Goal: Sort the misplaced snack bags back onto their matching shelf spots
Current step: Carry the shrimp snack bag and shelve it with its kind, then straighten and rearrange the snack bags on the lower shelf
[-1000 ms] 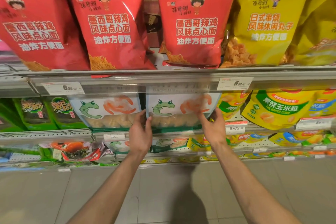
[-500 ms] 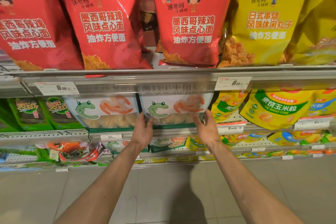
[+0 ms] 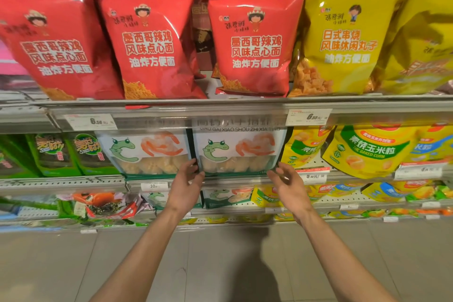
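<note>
red bags (image 3: pixel 250 39) & yellow bag (image 3: pixel 343 32) up top; white/green shrimp bag (image 3: pixel 236 149).

Two bare forearms; left hand (image 3: pixel 186 187), right hand (image 3: pixel 288 187) ungloved

Both arms reach forward, left hand (image 3: pixel 186 186) and right hand (image 3: pixel 287 184) loosely spread.

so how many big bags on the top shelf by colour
Large red glossy snack bags: 3
Large yellow glossy snack bags: 2
Total: 5
</note>
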Available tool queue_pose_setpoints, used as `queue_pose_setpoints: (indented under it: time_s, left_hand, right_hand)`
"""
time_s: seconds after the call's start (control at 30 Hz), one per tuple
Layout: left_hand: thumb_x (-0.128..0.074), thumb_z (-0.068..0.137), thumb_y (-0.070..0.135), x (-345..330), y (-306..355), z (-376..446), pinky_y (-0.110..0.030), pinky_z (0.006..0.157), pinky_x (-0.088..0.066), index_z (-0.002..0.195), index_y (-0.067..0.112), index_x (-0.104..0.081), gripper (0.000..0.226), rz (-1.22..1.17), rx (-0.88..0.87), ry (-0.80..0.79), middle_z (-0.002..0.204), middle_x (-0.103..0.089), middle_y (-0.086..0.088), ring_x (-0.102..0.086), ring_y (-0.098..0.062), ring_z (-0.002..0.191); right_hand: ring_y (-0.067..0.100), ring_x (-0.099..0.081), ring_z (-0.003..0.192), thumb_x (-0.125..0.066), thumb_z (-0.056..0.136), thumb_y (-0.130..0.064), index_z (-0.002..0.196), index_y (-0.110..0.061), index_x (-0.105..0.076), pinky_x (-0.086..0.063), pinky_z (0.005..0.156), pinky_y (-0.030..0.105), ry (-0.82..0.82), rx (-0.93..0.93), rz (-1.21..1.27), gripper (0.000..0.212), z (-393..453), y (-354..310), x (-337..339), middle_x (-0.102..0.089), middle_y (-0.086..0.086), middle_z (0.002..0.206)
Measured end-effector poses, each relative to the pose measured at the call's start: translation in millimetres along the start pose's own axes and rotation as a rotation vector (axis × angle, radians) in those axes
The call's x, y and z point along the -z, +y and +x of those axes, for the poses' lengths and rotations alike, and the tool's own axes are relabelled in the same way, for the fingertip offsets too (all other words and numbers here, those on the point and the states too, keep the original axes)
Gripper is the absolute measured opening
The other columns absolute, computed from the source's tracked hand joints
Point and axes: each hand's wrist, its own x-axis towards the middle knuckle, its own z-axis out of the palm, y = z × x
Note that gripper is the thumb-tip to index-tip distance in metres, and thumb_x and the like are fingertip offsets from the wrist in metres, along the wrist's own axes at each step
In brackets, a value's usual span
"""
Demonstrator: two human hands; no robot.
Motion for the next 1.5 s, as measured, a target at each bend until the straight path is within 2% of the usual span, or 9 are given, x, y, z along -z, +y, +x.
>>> queue_pose_setpoints:
  time_s: [0.3,0.4,0.5,0.8,1.0,1.07,1.23,1.37,1.5]
  left_hand:
    - [-0.060,0.099,0.036,25,55,-77,-0.047,0.096,-0.056,0.119,0.034,-0.064,0.021,-0.100,-0.212,0.064,0.103,-0.074,0.011,-0.071,-0.011,0.099]
    - [-0.057,0.098,0.038,29,87,-100,-0.038,0.096,-0.055,0.118,0.034,-0.063,0.022,-0.124,-0.315,0.072,0.100,-0.075,0.014,-0.071,-0.002,0.094]
    - [-0.060,0.094,0.043,30,117,-116,-0.040,0.099,-0.054,0.119,0.037,-0.064,0.026,-0.160,-0.382,0.057,0.105,-0.075,0.014,-0.071,-0.003,0.098]
    - [-0.064,0.090,0.054,0,173,-147,-0.043,0.097,-0.055,0.105,0.044,-0.069,0.019,-0.205,-0.518,0.000,0.105,-0.077,0.009,-0.071,-0.005,0.100]
    - [-0.058,0.096,0.035,-69,185,-183,-0.040,0.092,-0.055,0.113,0.029,-0.067,0.020,-0.204,-0.517,-0.050,0.102,-0.078,0.009,-0.074,-0.009,0.094]
    - [-0.058,0.092,0.042,-101,191,-196,-0.040,0.090,-0.056,0.113,0.032,-0.068,0.025,-0.196,-0.516,-0.077,0.104,-0.078,0.008,-0.074,-0.011,0.096]
    - [-0.059,0.088,0.039,-203,204,-225,-0.029,0.073,-0.058,0.112,0.031,-0.068,0.027,-0.199,-0.504,-0.147,0.100,-0.077,0.006,-0.073,-0.011,0.095]
    - [-0.059,0.098,0.012,-289,216,-247,-0.024,0.066,-0.057,0.110,0.020,-0.068,0.017,-0.235,-0.499,-0.194,0.094,-0.077,-0.002,-0.073,-0.016,0.084]
    - [-0.068,0.091,0.037,-358,230,-267,-0.047,0.082,-0.057,0.105,0.034,-0.070,0.015,-0.206,-0.507,-0.255,0.097,-0.077,0.000,-0.072,-0.025,0.090]
  right_hand:
    - [0.032,-0.065,0.093,-0.061,0.099,-0.010,0.113,-0.017,-0.063,-0.047,0.067,0.005,-0.052,0.199,0.007,0.015,-64,-53,39,-0.068,0.026,0.107]
    - [0.017,-0.066,0.089,-0.062,0.098,-0.011,0.103,-0.034,-0.062,-0.049,0.067,0.006,-0.038,0.323,-0.053,0.023,-86,-76,51,-0.069,-0.005,0.098]
    - [0.026,-0.072,0.086,-0.065,0.096,-0.028,0.107,-0.027,-0.068,-0.054,0.058,0.015,-0.009,0.338,-0.009,0.012,-105,-91,66,-0.074,0.005,0.094]
    - [0.003,-0.071,0.091,-0.069,0.093,-0.029,0.101,-0.030,-0.073,-0.054,0.083,0.025,0.108,0.386,0.009,0.009,-130,-103,122,-0.076,-0.019,0.090]
    - [0.021,-0.065,0.076,-0.068,0.095,-0.019,0.107,-0.017,-0.072,-0.045,0.059,0.008,0.097,0.422,0.042,0.013,-148,-87,193,-0.068,0.024,0.100]
    - [0.011,-0.063,0.070,-0.067,0.095,-0.013,0.106,-0.014,-0.072,-0.046,0.057,0.006,0.123,0.414,0.045,0.012,-148,-76,225,-0.067,0.029,0.099]
    - [0.009,-0.071,0.091,-0.069,0.094,-0.014,0.097,-0.031,-0.072,-0.050,0.073,0.013,0.227,0.404,0.007,0.017,-141,-35,321,-0.077,-0.006,0.092]
    - [-0.005,-0.068,0.081,-0.069,0.093,-0.014,0.095,-0.031,-0.072,-0.049,0.071,0.008,0.298,0.396,-0.013,0.016,-145,-13,404,-0.074,-0.025,0.089]
    - [-0.006,-0.068,0.077,-0.069,0.093,-0.016,0.095,-0.028,-0.073,-0.046,0.067,0.004,0.357,0.371,-0.002,0.013,-146,0,475,-0.075,-0.020,0.086]
